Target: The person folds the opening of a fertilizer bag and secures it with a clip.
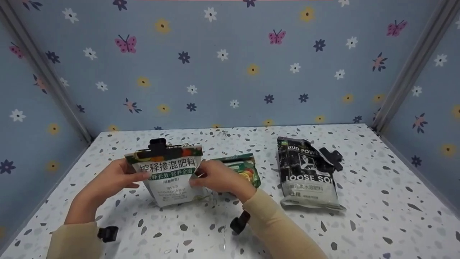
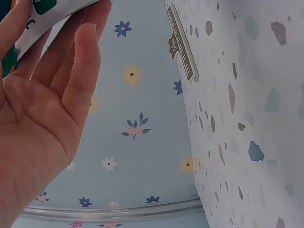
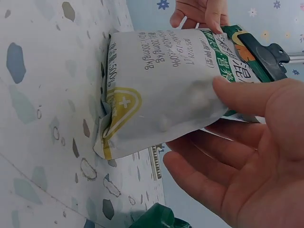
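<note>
Right wrist: fingers (image 3: 194,178) hold the clipped pouch (image 3: 164,90).

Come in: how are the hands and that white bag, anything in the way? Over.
Left hand and right hand hold white bag by its sides. Black clip on top. Green bag nearby, partly behind the right hand.

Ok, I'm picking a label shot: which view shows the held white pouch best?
Head: the white pouch shows its front right way up, title readable. Right wrist: closer, but sideways, right thumb covering some. Left wrist: only part.
</note>
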`<action>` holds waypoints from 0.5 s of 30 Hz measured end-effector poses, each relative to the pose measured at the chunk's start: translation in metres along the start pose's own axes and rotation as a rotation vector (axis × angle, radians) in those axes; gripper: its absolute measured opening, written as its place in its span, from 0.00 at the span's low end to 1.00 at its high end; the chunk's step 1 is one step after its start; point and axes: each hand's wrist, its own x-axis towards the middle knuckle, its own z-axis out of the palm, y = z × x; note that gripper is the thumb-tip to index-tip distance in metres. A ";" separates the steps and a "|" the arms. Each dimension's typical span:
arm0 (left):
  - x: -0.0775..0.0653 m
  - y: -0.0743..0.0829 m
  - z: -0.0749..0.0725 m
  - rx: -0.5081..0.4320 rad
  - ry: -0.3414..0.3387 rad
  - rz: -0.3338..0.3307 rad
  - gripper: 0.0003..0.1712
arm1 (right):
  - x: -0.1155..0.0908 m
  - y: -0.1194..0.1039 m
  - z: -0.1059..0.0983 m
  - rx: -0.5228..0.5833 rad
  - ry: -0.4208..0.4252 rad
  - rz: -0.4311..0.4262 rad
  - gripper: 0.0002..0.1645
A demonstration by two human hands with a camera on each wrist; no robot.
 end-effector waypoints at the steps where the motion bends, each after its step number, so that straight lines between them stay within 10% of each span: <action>1: 0.000 -0.001 0.000 -0.004 -0.001 -0.002 0.36 | 0.000 0.000 0.000 -0.016 0.001 0.004 0.14; 15: 0.001 -0.004 0.001 0.046 0.078 -0.042 0.33 | 0.005 0.003 0.011 -0.090 0.062 -0.069 0.07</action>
